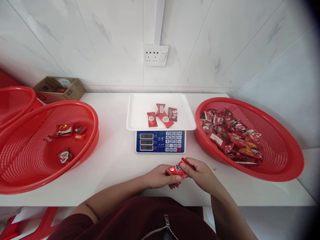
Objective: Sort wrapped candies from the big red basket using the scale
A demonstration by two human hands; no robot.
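Observation:
In front of my body, my left hand (162, 176) and my right hand (197, 171) are both closed on a red snack packet (177, 169) with dark and white print. My left thumb presses on its lower face, and my right fingers grip its upper right end. Just beyond stands a blue digital scale (160, 150) with a white tray (136, 113) on top. Several small wrapped packets lie on that tray, among them a bright red one (152, 119) and a dark maroon one (172, 114). The scale's display is lit too faintly to read with certainty.
At the right, a red perforated basket (282, 146) holds many red packets. Another red basket (85, 116) on the left has several packets in it, with a further red basket (15, 100) behind. A cardboard box (72, 95) stands by the tiled wall, which carries a socket (156, 55).

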